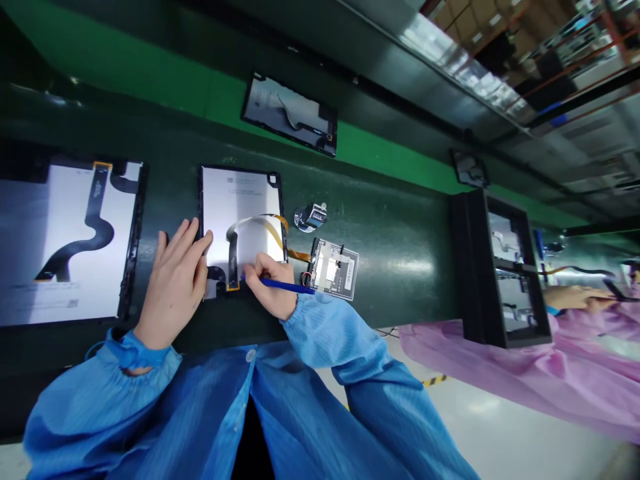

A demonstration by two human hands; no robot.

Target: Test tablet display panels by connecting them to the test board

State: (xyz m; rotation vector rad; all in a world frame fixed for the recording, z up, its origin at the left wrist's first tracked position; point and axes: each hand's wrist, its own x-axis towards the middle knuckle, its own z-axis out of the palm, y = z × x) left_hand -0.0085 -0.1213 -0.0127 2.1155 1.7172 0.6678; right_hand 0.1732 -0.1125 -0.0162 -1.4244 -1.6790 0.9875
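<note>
In the head view, a tablet display panel (250, 193) lies back side up on the dark green bench, a flex cable (233, 257) running along its near part. My left hand (175, 280) rests at the panel's left edge, fingers stretched out, holding nothing. My right hand (271, 283) is closed around a slim blue pen-shaped stick (287, 286), its tip near the cable's lower end. An orange ribbon cable (299, 255) leads from the panel towards a small test board (336, 270) at its right. The exact contact at the tip is too small to tell.
A larger display panel (85, 240) lies at left, another panel (290, 113) at the back. A chrome tally counter (313, 217) stands beyond the test board. At right, a black rack (475, 267) holds panels; beside it is a co-worker's pink sleeve (500, 347) and hand (575, 297).
</note>
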